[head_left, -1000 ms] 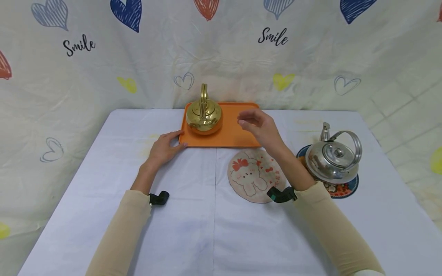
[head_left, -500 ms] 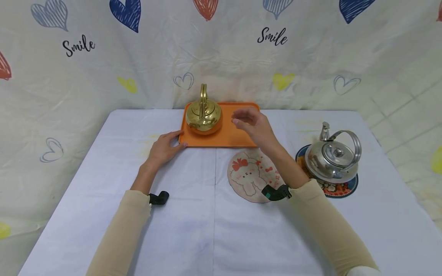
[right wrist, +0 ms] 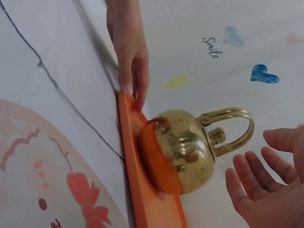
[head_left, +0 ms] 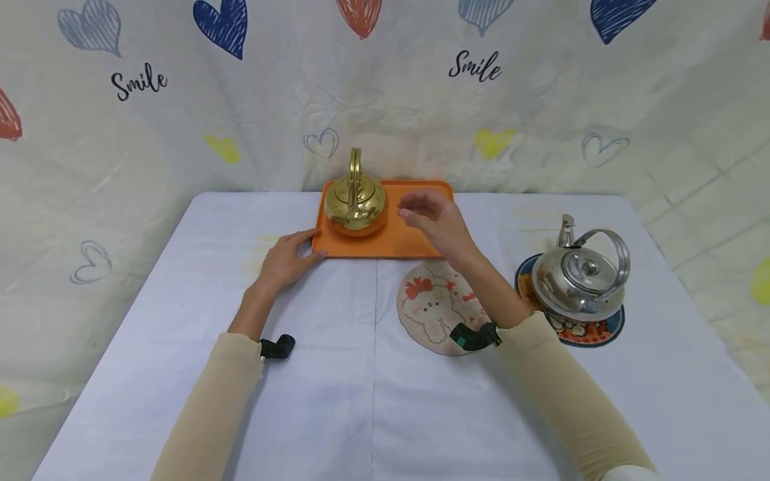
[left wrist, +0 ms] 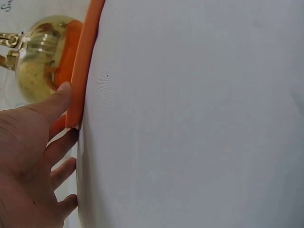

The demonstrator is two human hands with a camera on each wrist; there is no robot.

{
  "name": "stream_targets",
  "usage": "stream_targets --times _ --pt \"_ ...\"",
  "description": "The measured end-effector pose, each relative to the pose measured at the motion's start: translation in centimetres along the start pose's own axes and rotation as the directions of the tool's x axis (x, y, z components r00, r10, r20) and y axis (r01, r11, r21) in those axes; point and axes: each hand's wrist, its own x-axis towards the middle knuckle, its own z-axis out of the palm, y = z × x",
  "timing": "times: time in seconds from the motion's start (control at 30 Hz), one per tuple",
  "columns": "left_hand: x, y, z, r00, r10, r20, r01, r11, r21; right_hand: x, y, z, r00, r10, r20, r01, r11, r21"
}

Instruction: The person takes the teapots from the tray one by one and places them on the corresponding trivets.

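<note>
A shiny gold kettle (head_left: 355, 200) with an upright loop handle stands on the left part of an orange tray (head_left: 415, 234). At the tray's front left corner, my left hand (head_left: 285, 260) holds the rim, its thumb along the front edge and its fingers by the left side. The left wrist view shows that thumb (left wrist: 61, 97) against the orange rim. My right hand (head_left: 439, 224) hovers over the tray's right part, fingers loosely bent with nothing between them. Seen from the right wrist, its fingers (right wrist: 256, 173) are near the gold kettle's handle (right wrist: 235, 130) but apart from it.
To the right, a silver kettle (head_left: 577, 280) sits on a patterned round mat (head_left: 592, 334). A round rabbit-print mat (head_left: 433, 307) lies in front of the tray, partly under my right forearm. Behind the white-covered table (head_left: 325, 401) hangs a heart-print curtain (head_left: 397, 100).
My right hand has moved a little left over the tray, closer to the gold kettle. The left hand, tray and both kettles stay where they were.
</note>
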Motion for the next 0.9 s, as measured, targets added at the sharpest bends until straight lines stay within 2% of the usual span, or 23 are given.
stream_targets --times 0.27,0.47,0.9 --pt "-0.4 -0.5 0.3 1.0 -0.001 -0.003 0.001 1.0 0.004 0.2 -0.2 1.3 0.999 0.046 0.012 -0.045 0.998 -0.042" --pt "-0.1 -0.3 0.4 0.999 0.03 -0.025 -0.03 1.0 -0.008 0.4 -0.6 1.5 0.999 0.039 0.018 -0.038 0.998 -0.058" --pt "0.0 -0.1 0.3 1.0 0.022 -0.021 -0.022 1.0 0.008 0.9 -0.4 2.4 0.999 0.025 0.035 -0.022 0.995 -0.095"
